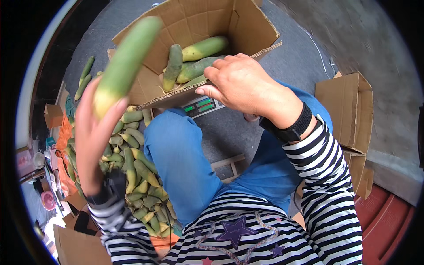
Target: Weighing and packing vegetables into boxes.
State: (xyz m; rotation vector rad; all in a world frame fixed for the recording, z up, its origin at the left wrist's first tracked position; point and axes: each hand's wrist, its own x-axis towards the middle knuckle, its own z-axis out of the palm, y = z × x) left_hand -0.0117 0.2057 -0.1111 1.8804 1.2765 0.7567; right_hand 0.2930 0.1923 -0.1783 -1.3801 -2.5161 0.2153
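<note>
My left hand (95,128) is wrapped round the pale end of a long green radish (130,57), raised at the left side of an open cardboard box (190,22). Both the hand and the radish are a little blurred. Several green radishes (205,48) with yellowish ends lie inside the box. On the box's near edge rests my right hand (243,84), its fingers curled over the rim and its thumb outside. Part of the box's inside is hidden behind that hand.
A large heap of green radishes (141,172) lies on the floor left of my knees, partly on orange sheeting. Below the box shows a scale with a lit green display (198,106). Cardboard boxes (340,106) stand at the right, near a red ridged object (384,225).
</note>
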